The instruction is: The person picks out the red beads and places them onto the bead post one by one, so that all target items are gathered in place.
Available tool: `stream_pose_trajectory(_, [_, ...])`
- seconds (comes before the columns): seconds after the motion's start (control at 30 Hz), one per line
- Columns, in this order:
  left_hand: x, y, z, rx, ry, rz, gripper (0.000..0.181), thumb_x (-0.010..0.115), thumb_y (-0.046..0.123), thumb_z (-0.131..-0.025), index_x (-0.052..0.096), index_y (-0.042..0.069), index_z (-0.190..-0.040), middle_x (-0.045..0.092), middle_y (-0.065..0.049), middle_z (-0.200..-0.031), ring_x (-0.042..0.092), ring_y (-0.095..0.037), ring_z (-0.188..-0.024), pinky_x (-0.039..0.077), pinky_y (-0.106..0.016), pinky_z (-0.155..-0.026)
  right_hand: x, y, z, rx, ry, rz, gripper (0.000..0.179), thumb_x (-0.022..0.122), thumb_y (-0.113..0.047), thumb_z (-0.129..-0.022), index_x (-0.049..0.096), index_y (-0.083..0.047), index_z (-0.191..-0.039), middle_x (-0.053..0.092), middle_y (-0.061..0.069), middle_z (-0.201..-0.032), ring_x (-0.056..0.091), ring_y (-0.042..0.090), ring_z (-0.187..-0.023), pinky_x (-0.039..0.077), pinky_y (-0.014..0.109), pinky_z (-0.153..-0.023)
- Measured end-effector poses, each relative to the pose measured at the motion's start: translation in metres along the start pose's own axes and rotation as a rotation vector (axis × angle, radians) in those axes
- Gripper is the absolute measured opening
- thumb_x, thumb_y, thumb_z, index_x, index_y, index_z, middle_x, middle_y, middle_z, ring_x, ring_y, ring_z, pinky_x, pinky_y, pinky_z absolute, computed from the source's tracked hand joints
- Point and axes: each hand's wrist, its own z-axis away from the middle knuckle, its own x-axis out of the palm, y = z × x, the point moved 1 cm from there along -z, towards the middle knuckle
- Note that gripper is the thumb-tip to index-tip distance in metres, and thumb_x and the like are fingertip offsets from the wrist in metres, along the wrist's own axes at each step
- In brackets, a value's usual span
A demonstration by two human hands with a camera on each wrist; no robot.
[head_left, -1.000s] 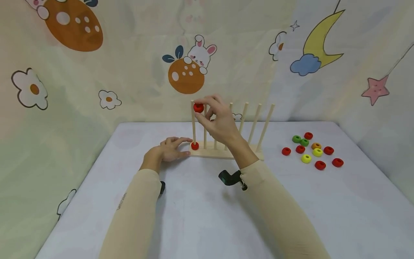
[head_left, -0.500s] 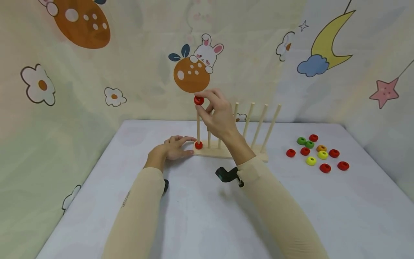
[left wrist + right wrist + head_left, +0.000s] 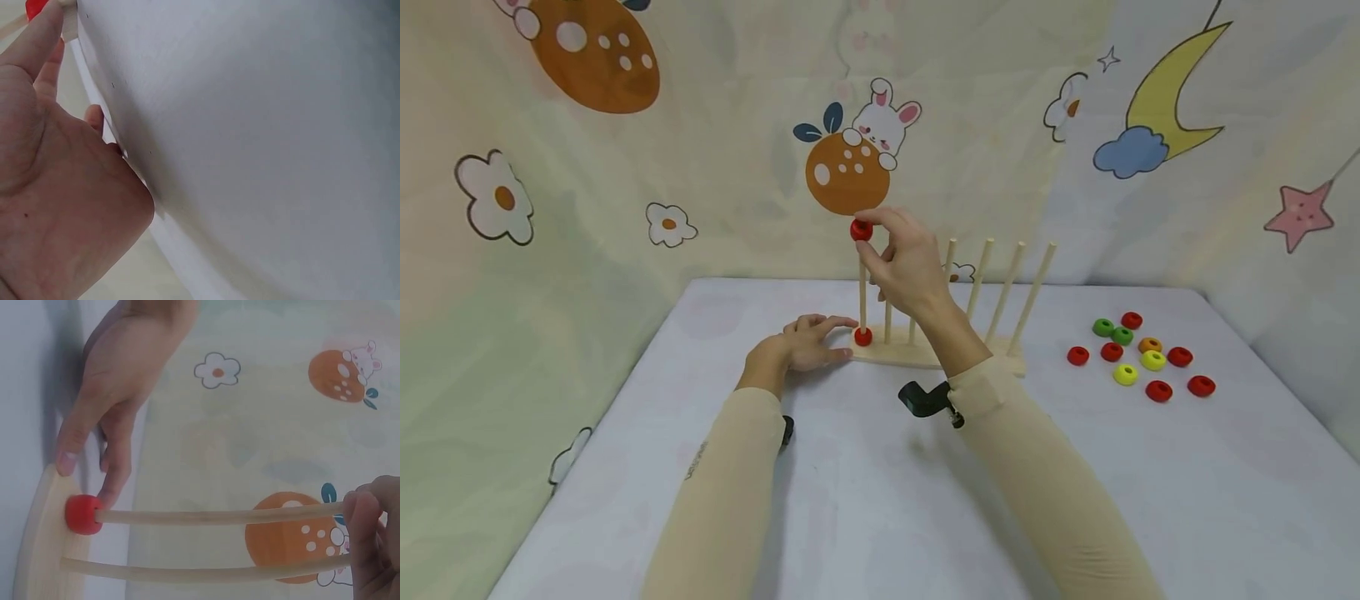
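In the head view my right hand [image 3: 910, 262] pinches a red bead [image 3: 861, 229] between thumb and forefinger, right at the top of the leftmost peg [image 3: 862, 287]. A wooden peg rack [image 3: 898, 353] stands below, with another red bead [image 3: 862, 337] at the foot of that peg. My left hand [image 3: 805, 343] holds the rack's left end, thumb at the front and forefinger behind. The right wrist view shows the lower bead [image 3: 83, 514] beside the left forefinger; the right fingers [image 3: 362, 534] cover the peg's tip, hiding the held bead.
Loose beads lie spread on the right of the white table [image 3: 850, 500]: several red ones [image 3: 1159, 391], two green [image 3: 1102, 327], two yellow [image 3: 1125, 374] and one orange [image 3: 1150, 345]. Bare pegs [image 3: 1033, 296] rise toward the rack's right. A patterned cloth [image 3: 737, 125] hangs behind.
The right hand has lifted the red bead slightly, from beside the leftmost peg's upper end to its tip. My left hand keeps its place on the rack. The head view has shifted a little.
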Motion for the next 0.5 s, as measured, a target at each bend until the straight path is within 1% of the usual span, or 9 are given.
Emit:
stream_pose_trajectory(0.1, [-0.0008, -0.0007, -0.0004, -0.001, 0.004, -0.003, 0.064, 0.058, 0.062, -0.097, 0.030, 0.056, -0.154, 0.008, -0.007, -0.170, 0.011, -0.044, -0.153, 0.021, -0.074, -0.114, 0.0002, -0.0013, -0.0007, 0.008, -0.002, 0.011, 0.033, 0.067, -0.009, -0.098, 0.064, -0.007, -0.131, 0.063, 0.010, -0.128, 0.061, 0.014, -0.052, 0.052, 0.025, -0.049])
stream_pose_trajectory(0.23, [-0.0008, -0.0015, -0.0001, 0.019, 0.008, -0.001, 0.066, 0.060, 0.063, -0.096, 0.030, 0.055, -0.154, 0.009, -0.009, -0.170, 0.012, -0.046, -0.152, 0.021, -0.076, -0.112, 0.0001, -0.0016, -0.0006, 0.015, -0.001, 0.032, 0.034, 0.067, -0.010, -0.098, 0.064, -0.007, -0.132, 0.064, 0.010, -0.128, 0.059, 0.014, -0.052, 0.052, 0.025, -0.051])
stream_pose_trajectory(0.4, [0.0011, -0.0022, -0.0057, -0.007, -0.004, -0.006, 0.066, 0.060, 0.064, -0.095, 0.029, 0.058, -0.153, 0.007, -0.006, -0.170, 0.010, -0.044, -0.153, 0.020, -0.076, -0.112, -0.0010, -0.0006, 0.0027, 0.006, 0.023, 0.049, 0.035, 0.069, -0.011, -0.097, 0.065, -0.007, -0.131, 0.063, 0.009, -0.128, 0.056, 0.014, -0.053, 0.052, 0.024, -0.060])
stream_pose_trajectory(0.47, [0.0018, -0.0027, -0.0081, -0.020, -0.006, -0.007, 0.067, 0.060, 0.065, -0.095, 0.028, 0.058, -0.154, 0.007, -0.004, -0.170, 0.010, -0.042, -0.153, 0.020, -0.076, -0.113, -0.0017, -0.0001, 0.0052, -0.001, 0.033, 0.032, 0.035, 0.069, -0.011, -0.096, 0.064, -0.007, -0.131, 0.061, 0.009, -0.128, 0.056, 0.013, -0.054, 0.053, 0.024, -0.061])
stream_pose_trajectory(0.5, [0.0019, -0.0028, -0.0084, -0.023, -0.006, -0.005, 0.067, 0.060, 0.065, -0.094, 0.028, 0.058, -0.153, 0.007, -0.004, -0.170, 0.010, -0.042, -0.153, 0.020, -0.076, -0.113, -0.0021, 0.0000, 0.0066, -0.008, 0.037, 0.017, 0.035, 0.070, -0.011, -0.096, 0.064, -0.007, -0.131, 0.060, 0.009, -0.129, 0.056, 0.013, -0.054, 0.053, 0.024, -0.060])
